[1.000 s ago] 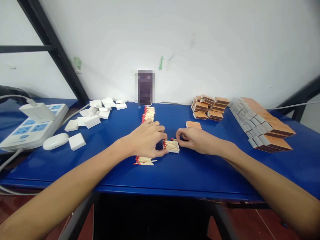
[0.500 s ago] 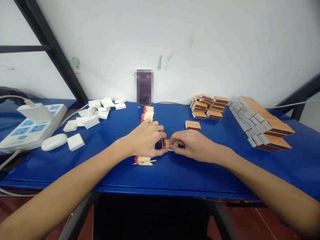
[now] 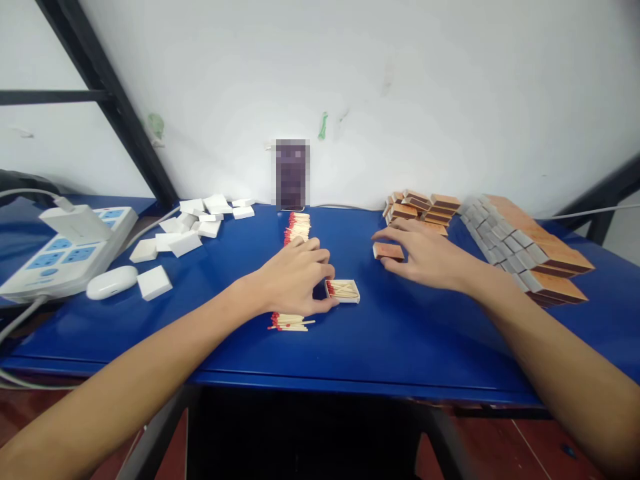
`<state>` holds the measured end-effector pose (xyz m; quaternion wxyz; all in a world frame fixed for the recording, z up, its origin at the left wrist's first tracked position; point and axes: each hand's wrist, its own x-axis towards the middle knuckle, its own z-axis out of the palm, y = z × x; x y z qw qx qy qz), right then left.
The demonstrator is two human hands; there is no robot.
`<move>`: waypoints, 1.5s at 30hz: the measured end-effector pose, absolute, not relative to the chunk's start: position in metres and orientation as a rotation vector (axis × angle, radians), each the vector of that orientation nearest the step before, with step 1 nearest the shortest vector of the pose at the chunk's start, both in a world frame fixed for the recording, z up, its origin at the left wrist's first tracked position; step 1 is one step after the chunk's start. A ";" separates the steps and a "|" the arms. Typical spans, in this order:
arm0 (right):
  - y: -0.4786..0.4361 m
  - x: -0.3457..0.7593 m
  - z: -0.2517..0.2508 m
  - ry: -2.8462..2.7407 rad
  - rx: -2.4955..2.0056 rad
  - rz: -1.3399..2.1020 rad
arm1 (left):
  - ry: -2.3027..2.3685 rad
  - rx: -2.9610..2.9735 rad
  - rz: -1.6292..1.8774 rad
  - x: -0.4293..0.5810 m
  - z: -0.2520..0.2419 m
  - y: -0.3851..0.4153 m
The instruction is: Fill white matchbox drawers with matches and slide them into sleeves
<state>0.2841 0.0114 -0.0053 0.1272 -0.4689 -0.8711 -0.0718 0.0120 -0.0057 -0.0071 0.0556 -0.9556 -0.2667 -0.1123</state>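
A small white matchbox tray (image 3: pixel 351 298) filled with red-headed matches lies on the blue table. My left hand (image 3: pixel 297 277) grips the tray's left end between thumb and forefinger. Under and around that hand runs a row of loose matches (image 3: pixel 299 227), showing above it and below it (image 3: pixel 291 323). My right hand (image 3: pixel 420 253) is open, its thumb and fingers apart on either side of an orange matchbox sleeve (image 3: pixel 388 251) lying flat. Whether the fingers touch the sleeve, I cannot tell.
Piled orange matchbox sleeves (image 3: pixel 443 203) stand behind my right hand. Stacked matchboxes (image 3: pixel 555 257) fill the right side. White trays (image 3: pixel 185 243), a white earbud case (image 3: pixel 113 283) and a power strip (image 3: pixel 75 250) lie left. A blurred dark panel (image 3: pixel 293 175) leans on the wall.
My right hand has let go of the match-filled tray and moved right and back to the orange sleeve, opening its fingers. My left hand has stayed at the tray.
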 end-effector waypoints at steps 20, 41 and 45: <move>-0.003 0.272 -0.002 -2.733 -1.134 0.312 | -0.667 -3.005 -0.241 0.011 -0.005 -0.008; -0.029 0.229 -0.019 -2.510 -0.680 0.017 | -0.699 -3.012 -0.276 0.010 -0.005 -0.003; -0.044 0.212 -0.026 -2.562 -0.563 -0.091 | -0.684 -2.996 -0.305 0.008 -0.005 0.002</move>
